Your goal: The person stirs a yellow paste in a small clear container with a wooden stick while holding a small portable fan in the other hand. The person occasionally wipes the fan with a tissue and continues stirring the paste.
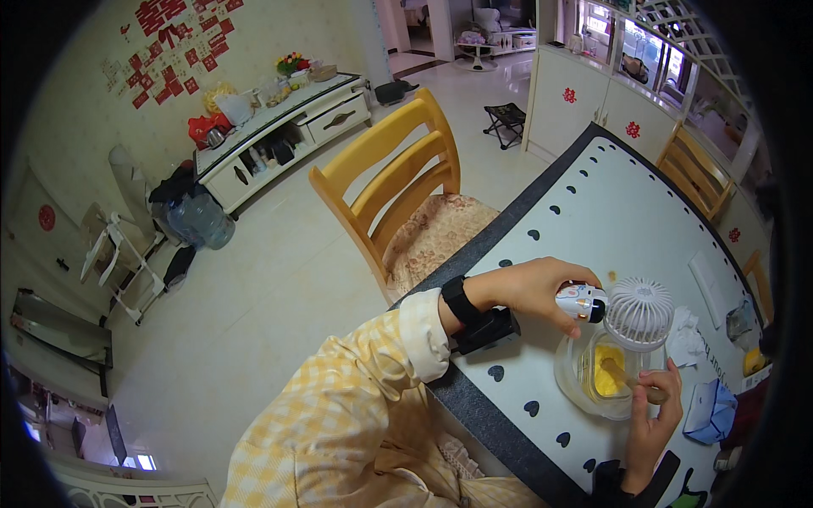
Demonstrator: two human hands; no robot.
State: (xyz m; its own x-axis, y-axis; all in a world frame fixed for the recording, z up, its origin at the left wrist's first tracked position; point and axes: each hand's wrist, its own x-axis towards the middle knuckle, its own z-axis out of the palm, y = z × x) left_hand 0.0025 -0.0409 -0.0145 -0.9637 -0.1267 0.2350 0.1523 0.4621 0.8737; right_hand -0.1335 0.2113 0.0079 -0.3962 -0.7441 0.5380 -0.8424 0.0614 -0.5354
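My left hand is closed around the patterned handle of a small white handheld fan. The fan's caged head is over one edge of a clear plastic bowl. Inside the bowl sits a smaller clear container with a bright yellow substance in it; whether it is a powder or a paste I cannot tell. My right hand grips a wooden stirring stick, whose far end rests in the yellow substance. Whether the fan is running cannot be made out.
Crumpled white tissue and a blue folded item lie right of the bowl on the heart-patterned table. A black object is under my left wrist. A wooden chair with a floral cushion stands at the table's far left edge.
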